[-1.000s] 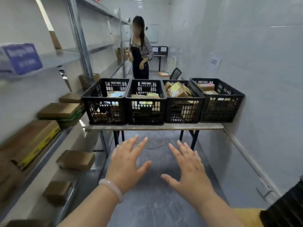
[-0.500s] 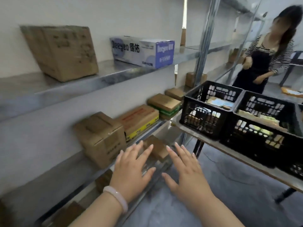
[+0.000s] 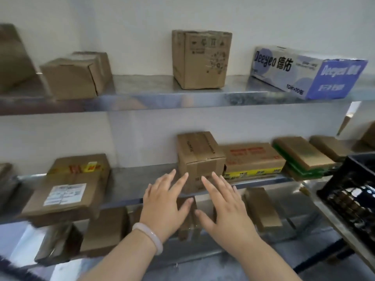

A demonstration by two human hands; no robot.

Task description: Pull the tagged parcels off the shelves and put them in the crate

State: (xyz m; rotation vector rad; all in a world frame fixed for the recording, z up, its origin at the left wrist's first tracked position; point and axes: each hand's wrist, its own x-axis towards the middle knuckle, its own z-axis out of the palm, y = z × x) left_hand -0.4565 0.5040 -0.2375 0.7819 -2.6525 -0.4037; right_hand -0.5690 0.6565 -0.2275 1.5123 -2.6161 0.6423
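Observation:
I face metal shelves (image 3: 162, 98) stocked with cardboard parcels. My left hand (image 3: 166, 205) and my right hand (image 3: 223, 205) are held out flat with spread fingers, empty, just in front of a small taped brown box (image 3: 199, 157) on the middle shelf. To the left on that shelf lies a flat parcel with a white label (image 3: 67, 189). A black crate (image 3: 353, 191) shows at the right edge, on a table.
The top shelf carries a tilted brown box (image 3: 77, 76), an upright carton (image 3: 200, 59) and a blue-and-white Deeyeo box (image 3: 304, 72). Right of the small box lie a red-and-yellow printed carton (image 3: 253, 159) and flat green-edged boxes (image 3: 302, 157). More parcels sit on the lower shelf (image 3: 261, 209).
My view has swung left from the row of crates to the shelves. Both hands stay spread and empty, now close to the small taped box.

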